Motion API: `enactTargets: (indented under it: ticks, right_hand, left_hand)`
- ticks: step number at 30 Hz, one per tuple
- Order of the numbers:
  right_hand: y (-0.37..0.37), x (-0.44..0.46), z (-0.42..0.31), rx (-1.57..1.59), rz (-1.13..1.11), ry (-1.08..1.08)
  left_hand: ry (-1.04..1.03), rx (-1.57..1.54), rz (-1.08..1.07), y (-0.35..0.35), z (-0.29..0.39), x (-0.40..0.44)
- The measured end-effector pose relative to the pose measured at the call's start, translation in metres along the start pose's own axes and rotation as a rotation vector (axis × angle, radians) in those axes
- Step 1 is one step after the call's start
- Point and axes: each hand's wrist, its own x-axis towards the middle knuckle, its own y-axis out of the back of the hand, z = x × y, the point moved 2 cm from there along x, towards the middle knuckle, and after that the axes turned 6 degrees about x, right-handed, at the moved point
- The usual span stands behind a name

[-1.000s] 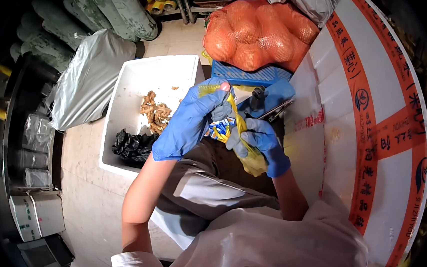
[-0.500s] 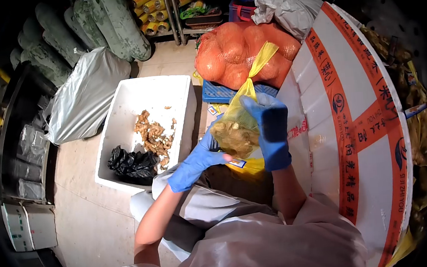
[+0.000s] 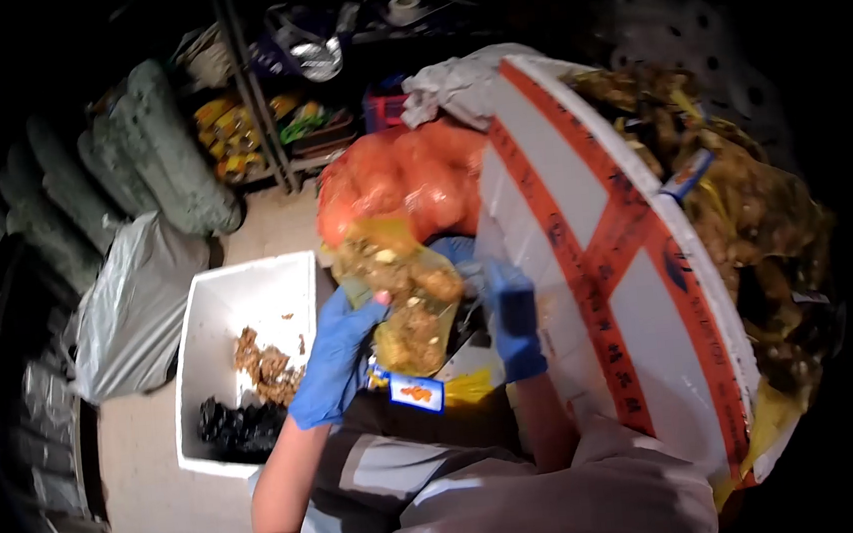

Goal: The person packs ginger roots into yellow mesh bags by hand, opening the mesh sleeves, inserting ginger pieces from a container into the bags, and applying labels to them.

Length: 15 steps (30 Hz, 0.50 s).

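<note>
My left hand [image 3: 338,349], in a blue glove, grips the left side of a yellow mesh bag of ginger [image 3: 416,317]. Knobbly brown pieces show through the mesh, and a blue-edged label [image 3: 416,393] hangs at its lower end. To the right of the bag, apart from it, my right hand [image 3: 513,320] is raised beside the large foam box wall. It wears a blue glove too; its fingers are blurred and partly in shadow. Below the bag lies more yellow mesh [image 3: 466,386] near my knees.
At left stands a white foam box [image 3: 185,411] holding brown ginger pieces [image 3: 269,364] and a black plastic bag [image 3: 239,427]. A red net sack of round produce [image 3: 400,178] lies ahead. A tall foam box with red tape [image 3: 630,301] borders my right; filled mesh bags [image 3: 754,231] lie beyond.
The mesh bag has moved left and turned, its tied yellow end no longer pointing up. My right hand has come away from it. The camera view has shifted.
</note>
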Motion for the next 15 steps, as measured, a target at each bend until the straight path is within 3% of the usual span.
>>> enactTargets:
  ticks: [3,5,7,10,11,15]
  right_hand:
    - [-0.001,-0.027,-0.002,0.378,0.087,-0.34]
    - [-0.006,-0.029,-0.009,0.267,0.278,-0.1]
    - [-0.039,-0.032,0.017,0.847,0.361,-0.397]
    - [-0.058,-0.024,0.041,0.511,0.071,-0.131]
    - [-0.037,-0.019,0.024,0.202,0.202,0.021]
    - [0.032,0.012,-0.049,0.781,0.044,-0.521]
  left_hand:
    - [-0.068,-0.012,-0.017,-0.026,0.023,0.008]
    - [-0.077,-0.022,-0.106,-0.055,0.049,0.014]
    - [-0.154,-0.041,-0.175,-0.092,0.074,0.017]
    - [-0.36,0.028,-0.229,-0.131,0.092,0.04]
    - [-0.41,0.002,-0.254,-0.147,0.099,0.043]
    - [-0.626,-0.029,-0.267,-0.188,0.119,0.079]
